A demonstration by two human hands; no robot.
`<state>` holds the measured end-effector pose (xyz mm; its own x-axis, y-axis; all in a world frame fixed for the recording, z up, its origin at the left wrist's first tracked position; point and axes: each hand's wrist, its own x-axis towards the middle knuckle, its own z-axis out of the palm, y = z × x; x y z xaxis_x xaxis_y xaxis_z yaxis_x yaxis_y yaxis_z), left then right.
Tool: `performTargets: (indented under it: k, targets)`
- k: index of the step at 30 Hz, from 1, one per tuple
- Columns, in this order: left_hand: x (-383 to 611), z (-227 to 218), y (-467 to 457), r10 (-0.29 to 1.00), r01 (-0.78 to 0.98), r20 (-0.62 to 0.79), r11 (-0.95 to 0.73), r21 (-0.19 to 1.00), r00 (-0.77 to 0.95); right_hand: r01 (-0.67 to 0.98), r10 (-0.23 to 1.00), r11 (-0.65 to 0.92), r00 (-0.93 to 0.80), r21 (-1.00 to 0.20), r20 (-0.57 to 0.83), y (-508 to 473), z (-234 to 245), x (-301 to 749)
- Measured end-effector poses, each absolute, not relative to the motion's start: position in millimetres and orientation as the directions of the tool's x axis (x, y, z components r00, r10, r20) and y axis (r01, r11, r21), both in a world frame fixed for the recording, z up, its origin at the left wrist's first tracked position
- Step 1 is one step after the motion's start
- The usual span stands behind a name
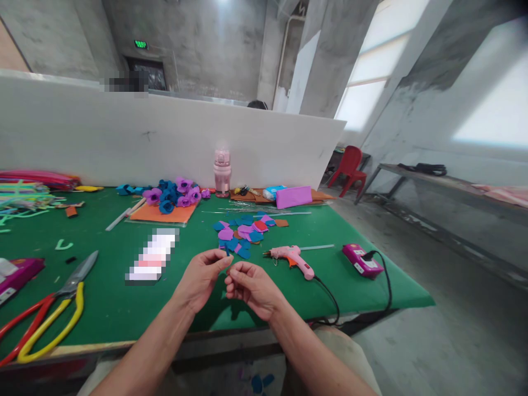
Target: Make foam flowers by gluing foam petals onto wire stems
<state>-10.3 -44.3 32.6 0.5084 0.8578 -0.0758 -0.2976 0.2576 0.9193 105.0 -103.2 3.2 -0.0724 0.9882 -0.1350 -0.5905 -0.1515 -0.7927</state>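
My left hand (202, 280) is closed in a pinch on a small dark blue strip (226, 249) that pokes up between thumb and forefinger. Close beside it, the fingertips of my right hand (254, 289) are also pinched together; what they hold, if anything, is too small to make out. Just beyond both hands lies a loose pile of petal-shaped pieces (247, 231) in blue, purple, red and brown. To the right, a pink hot glue gun (293, 257) rests on its side with a clear glue stick in its back.
Red-and-yellow scissors (78, 283) lie open at left on the green table (107, 308). Blue and purple flowers (169, 195) sit on an orange sheet (165, 213). A pink bottle (223, 175) stands by the white partition (177, 137). The glue gun's cord runs near a purple power box (362, 261).
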Motion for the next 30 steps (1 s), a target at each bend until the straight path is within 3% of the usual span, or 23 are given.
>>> performTargets:
  k: [10, 22, 30]
  targets:
    - [-13.9, 28.7, -38.0, 0.844, -0.360, -0.055, 0.286, 0.888, 0.534, -0.373, 0.996, -0.081, 0.015, -0.924, -0.093, -105.5, 12.2, 104.0]
    - [-15.8, 25.2, -31.5, 0.847, -0.242, -0.126, 0.285, 0.928, 0.516, -0.518, 0.990, -0.092, 0.043, -0.850, -0.134, -103.0, 5.5, 106.2]
    - [-14.9, 33.7, -40.4, 0.846, -0.183, -0.067, 0.191, 0.964, 0.529, -0.547, 0.987, -0.163, -0.083, -0.821, -0.140, -107.2, 5.1, 99.8]
